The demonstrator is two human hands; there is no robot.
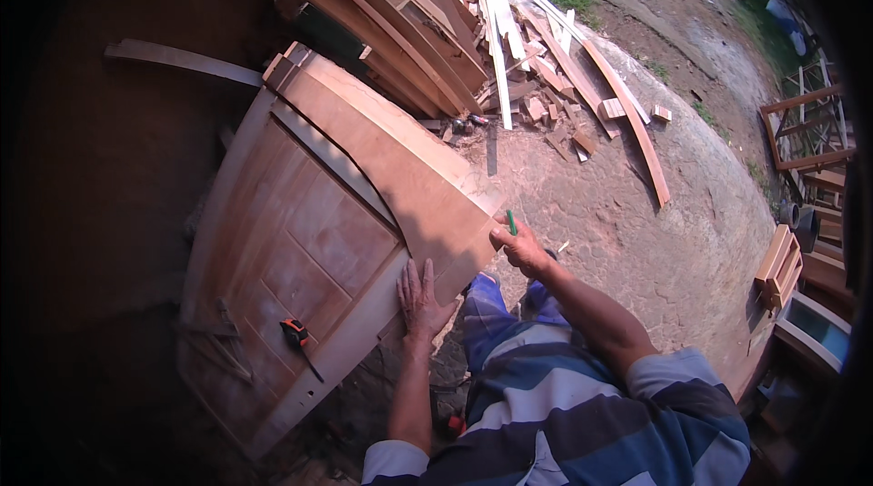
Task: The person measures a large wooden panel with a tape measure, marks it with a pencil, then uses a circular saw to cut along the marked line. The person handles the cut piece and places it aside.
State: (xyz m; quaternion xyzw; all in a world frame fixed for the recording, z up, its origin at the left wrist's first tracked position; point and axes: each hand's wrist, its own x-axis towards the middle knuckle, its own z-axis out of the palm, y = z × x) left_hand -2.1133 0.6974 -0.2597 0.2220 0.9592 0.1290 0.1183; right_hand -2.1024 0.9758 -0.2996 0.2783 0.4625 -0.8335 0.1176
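A curved wooden board [400,159] lies across the top of a panelled wooden door [300,259] that rests flat in front of me. My left hand [421,300] presses flat, fingers spread, on the near end of the curved board and the door's frame. My right hand [520,245] sits at the board's near corner and holds a green pencil [511,221] upright. An orange and black tape measure [294,333] lies on the door to the left of my left hand, its blade pulled out a little.
A stack of long planks [391,22] leans behind the door. Offcuts and slats [546,77] litter the ground beyond, with a long curved strip [637,131]. Wooden frames [809,131] and small boxes [780,263] stand at the right. Bare stony ground [637,231] lies to my right.
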